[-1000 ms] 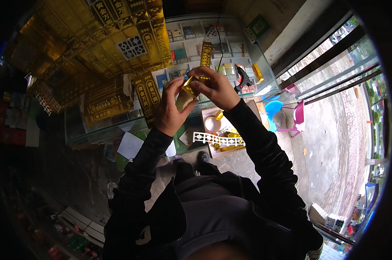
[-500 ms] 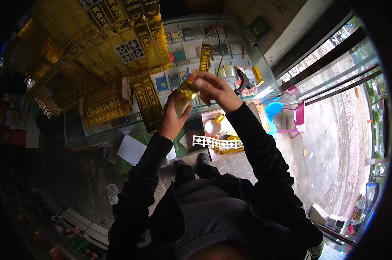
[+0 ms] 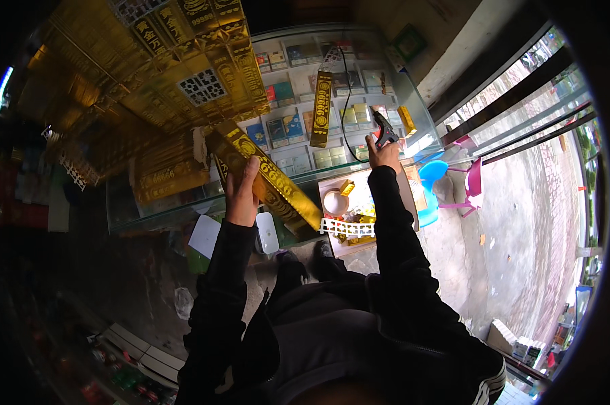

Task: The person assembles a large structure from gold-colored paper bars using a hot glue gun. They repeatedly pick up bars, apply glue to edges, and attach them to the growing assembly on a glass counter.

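Observation:
My left hand is closed around the side of a long gold box, which slants from upper left down to the right. One end of that box lies near a stack of similar gold boxes; its lower end hangs over the counter's front edge. At the right part of the glass counter, my right hand is closed on the grip of a black glue gun. A dark cord runs over the counter on the gun's left. Some of the right fingers are hidden.
Gold boxes are piled high at the left. Another long gold box and a small one lie on the glass counter. Below stands an open carton with a tape roll and a white lattice strip.
Half a second ago both hands were together on a shiny gold piece. My right hand has moved right and taken hold of the glue gun. The left hand has lowered, holding the long box.

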The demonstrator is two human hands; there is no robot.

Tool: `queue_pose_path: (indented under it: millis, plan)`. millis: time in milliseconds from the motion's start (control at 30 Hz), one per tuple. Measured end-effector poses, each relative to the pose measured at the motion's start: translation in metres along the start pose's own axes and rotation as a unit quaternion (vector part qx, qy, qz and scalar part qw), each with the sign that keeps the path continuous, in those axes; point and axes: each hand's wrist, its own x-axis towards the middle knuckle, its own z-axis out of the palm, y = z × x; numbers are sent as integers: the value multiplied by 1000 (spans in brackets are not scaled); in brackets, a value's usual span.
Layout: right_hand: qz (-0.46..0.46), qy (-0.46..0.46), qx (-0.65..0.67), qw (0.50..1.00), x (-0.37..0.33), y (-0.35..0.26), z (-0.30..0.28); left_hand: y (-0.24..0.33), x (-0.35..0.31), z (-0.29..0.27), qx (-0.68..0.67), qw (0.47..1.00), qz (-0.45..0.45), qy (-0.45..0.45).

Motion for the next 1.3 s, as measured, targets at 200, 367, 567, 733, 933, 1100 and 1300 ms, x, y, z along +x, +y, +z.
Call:
queue_pose_path:
  millis: [200, 367, 567, 733, 933, 1100, 1300]
  plan:
    - [50, -61, 177, 981, 23, 3, -9, -5, 3, 11, 114, 991, 60, -19]
    - [-204, -104, 600, 767, -59, -29, -98, 11, -1, 19, 135, 985, 99, -44]
    - [-197, -297, 626, 693, -137, -91, -196, 24, -9, 29, 163, 979, 112, -55]
    - [-277, -294, 595, 695, -166, -102, -218, 33, -20, 30, 182, 971, 124, -89]
    - [-335, -307, 566, 688, -171, -102, -220, 46, -33, 41, 184, 963, 166, -104]
    - [-333, -311, 546, 704, -175, -102, -216, 53, -41, 49, 200, 953, 200, -108]
    - [-297, -323, 558, 704, -179, -100, -218, 53, -43, 51, 204, 954, 193, -106]
